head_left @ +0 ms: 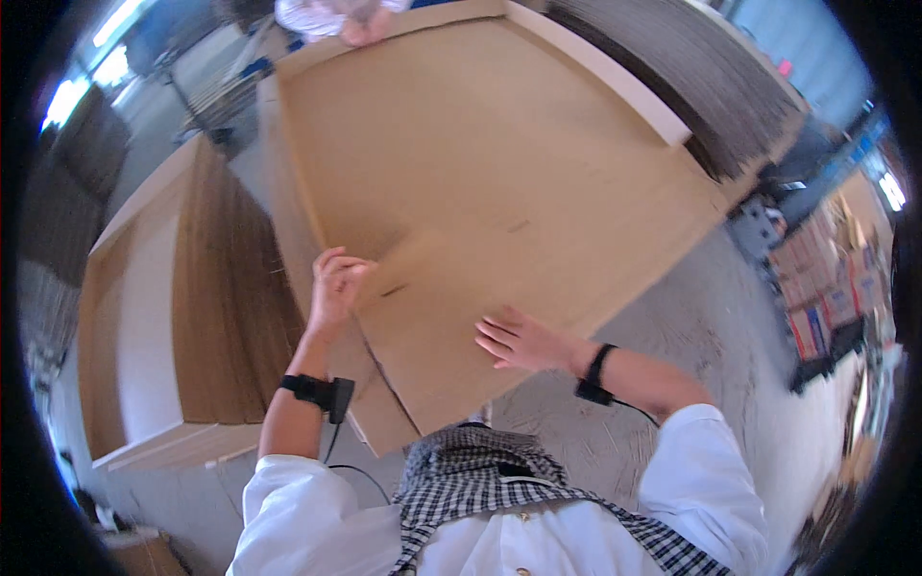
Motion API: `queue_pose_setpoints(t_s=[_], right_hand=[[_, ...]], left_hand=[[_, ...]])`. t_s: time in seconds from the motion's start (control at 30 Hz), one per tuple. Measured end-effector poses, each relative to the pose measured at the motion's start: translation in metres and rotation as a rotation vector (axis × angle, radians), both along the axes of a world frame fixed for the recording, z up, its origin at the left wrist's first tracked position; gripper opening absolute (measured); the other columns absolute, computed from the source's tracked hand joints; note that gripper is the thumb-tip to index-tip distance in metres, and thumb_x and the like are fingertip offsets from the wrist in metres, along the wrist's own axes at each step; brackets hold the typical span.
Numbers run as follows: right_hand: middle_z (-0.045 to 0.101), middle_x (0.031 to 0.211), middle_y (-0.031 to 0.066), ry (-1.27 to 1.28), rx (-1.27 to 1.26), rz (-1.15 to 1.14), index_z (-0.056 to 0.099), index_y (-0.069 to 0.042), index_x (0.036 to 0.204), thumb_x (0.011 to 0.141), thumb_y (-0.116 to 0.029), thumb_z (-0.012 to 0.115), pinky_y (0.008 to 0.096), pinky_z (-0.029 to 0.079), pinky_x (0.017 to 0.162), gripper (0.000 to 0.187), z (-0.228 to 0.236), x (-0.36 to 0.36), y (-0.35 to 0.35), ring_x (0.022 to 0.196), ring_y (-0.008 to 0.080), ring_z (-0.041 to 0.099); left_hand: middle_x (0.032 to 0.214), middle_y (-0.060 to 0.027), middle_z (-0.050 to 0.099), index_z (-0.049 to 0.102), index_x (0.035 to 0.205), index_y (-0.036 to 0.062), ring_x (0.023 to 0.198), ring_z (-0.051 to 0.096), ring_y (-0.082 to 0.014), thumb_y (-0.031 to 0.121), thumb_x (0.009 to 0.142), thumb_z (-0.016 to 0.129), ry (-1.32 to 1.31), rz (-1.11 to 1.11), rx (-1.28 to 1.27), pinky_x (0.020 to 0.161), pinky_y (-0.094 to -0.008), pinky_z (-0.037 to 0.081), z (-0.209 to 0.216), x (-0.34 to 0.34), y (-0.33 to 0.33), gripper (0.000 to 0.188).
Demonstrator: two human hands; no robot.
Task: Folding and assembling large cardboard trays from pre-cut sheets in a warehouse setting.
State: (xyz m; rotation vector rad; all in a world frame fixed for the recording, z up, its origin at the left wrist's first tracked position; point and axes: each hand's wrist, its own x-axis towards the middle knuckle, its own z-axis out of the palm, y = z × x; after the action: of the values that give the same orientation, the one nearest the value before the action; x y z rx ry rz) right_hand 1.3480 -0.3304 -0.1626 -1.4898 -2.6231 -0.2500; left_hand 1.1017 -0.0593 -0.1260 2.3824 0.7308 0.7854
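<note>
A large brown cardboard sheet lies before me, its far and left edges folded up as low walls. My left hand is at the left fold, its fingers curled around a cardboard flap that is blurred by motion. A slit runs from below that hand to the near edge, beside a flat side strip. Palm down near the front edge, my right hand rests on the sheet with its fingers stretched out. Black bands circle both my wrists.
Across the sheet, a co-worker's hand touches the far wall. A stack of folded cardboard stands at the left, and another cardboard stack rises at the far right. Packed boxes are farther right, above the grey floor.
</note>
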Motion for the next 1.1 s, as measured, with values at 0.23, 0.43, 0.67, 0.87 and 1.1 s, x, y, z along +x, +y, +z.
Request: queue_pose_setpoints(t_s=[0.23,0.43,0.67,0.87,1.1], right_hand=[[0.063,0.068,0.0142,0.139,-0.09,-0.183,0.06,-0.005,0.092,0.092,-0.033,0.053,0.0392,0.051,0.063,0.029,0.151,0.029,0.111,0.071,0.0243,0.067],[0.065,0.078,0.0209,0.307,-0.447,-0.08,0.062,-0.003,0.093,0.097,-0.039,0.044,0.0451,0.05,0.074,0.041,0.148,0.071,0.248,0.081,0.0362,0.063],[0.05,0.132,0.016,0.269,-1.474,-0.16,0.049,-0.001,0.13,0.084,-0.059,0.055,0.0388,0.044,0.092,0.074,0.155,0.041,0.294,0.115,0.027,0.052],[0.027,0.152,0.0059,0.594,-1.643,-0.141,0.035,-0.007,0.143,0.086,-0.058,0.054,0.0317,0.024,0.11,0.079,0.097,0.033,0.321,0.135,0.0183,0.03],[0.056,0.13,0.0103,0.262,-1.396,-0.122,0.055,-0.01,0.128,0.085,-0.071,0.042,0.0351,0.037,0.1,0.076,0.056,0.045,0.291,0.122,0.0174,0.048]], left_hand=[[0.117,-0.008,0.06,0.062,0.119,0.0035,0.135,0.025,-0.0236,0.066,0.093,0.023,-0.198,-0.204,-0.897,0.111,-0.0362,0.022,0.034,-0.012,-0.003,0.079],[0.147,-0.0102,0.033,0.016,0.148,0.0058,0.136,0.029,-0.0223,0.049,0.098,0.036,-0.799,0.018,-1.106,0.113,-0.0363,0.019,0.016,0.016,-0.018,0.069],[0.151,-0.0149,0.024,0.01,0.15,0.0094,0.14,0.023,-0.0267,0.014,0.096,0.051,-0.418,0.523,-0.304,0.112,-0.0372,0.021,0.009,0.036,-0.033,0.068],[0.147,-0.017,0.029,0.026,0.146,0.0085,0.136,0.029,-0.0304,0.015,0.094,0.052,-0.253,0.684,-0.129,0.11,-0.0407,0.027,0.011,0.034,-0.034,0.058],[0.122,-0.0138,0.058,0.058,0.116,0.0078,0.117,0.051,-0.0296,0.031,0.073,0.07,0.53,0.262,0.261,0.101,-0.0428,0.038,0.012,0.087,-0.073,0.051]])
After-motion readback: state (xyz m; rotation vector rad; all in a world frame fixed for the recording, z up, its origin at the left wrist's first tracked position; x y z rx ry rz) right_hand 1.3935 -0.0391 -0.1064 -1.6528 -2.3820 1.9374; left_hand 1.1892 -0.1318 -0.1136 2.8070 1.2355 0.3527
